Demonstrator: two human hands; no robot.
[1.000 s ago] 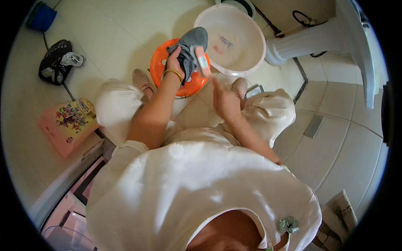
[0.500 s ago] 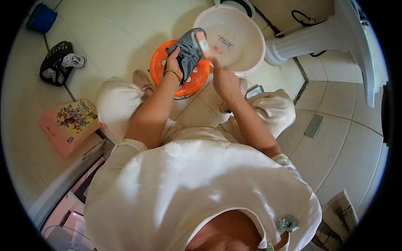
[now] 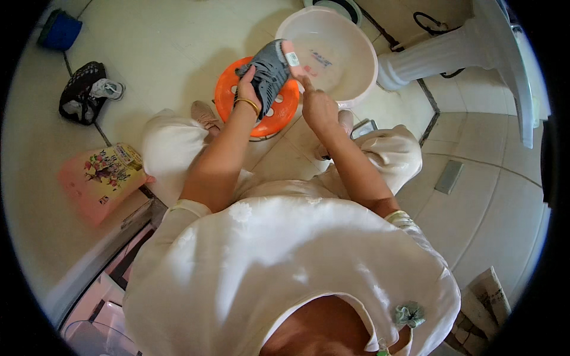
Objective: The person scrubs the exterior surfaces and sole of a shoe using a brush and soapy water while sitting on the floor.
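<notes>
A dark grey lace-up sneaker [image 3: 268, 68] is held by my left hand [image 3: 248, 92], with its toe pointing away from me and its heel end toward my wrist. My right hand [image 3: 319, 108] grips the handle of a pink brush [image 3: 293, 59], index finger stretched along it. The brush head lies against the toe side of the sneaker; its bristles are mostly hidden. Under the sneaker stands an orange round stool [image 3: 284, 115] with white-looking holes. To its right, a pale pink basin [image 3: 369, 71] holds cloudy water.
A black patterned bag [image 3: 76, 89] with a grey-white shoe [image 3: 108, 89] sits at left. Below it is a pink-yellow printed package [image 3: 107, 178]. A blue bucket [image 3: 59, 29] stands far left. A white pedestal sink [image 3: 439, 53] rises at right, beyond the basin.
The brush has shifted slightly along the sneaker's toe side and looks sharper now. My left hand still holds the sneaker in nearly the same place.
</notes>
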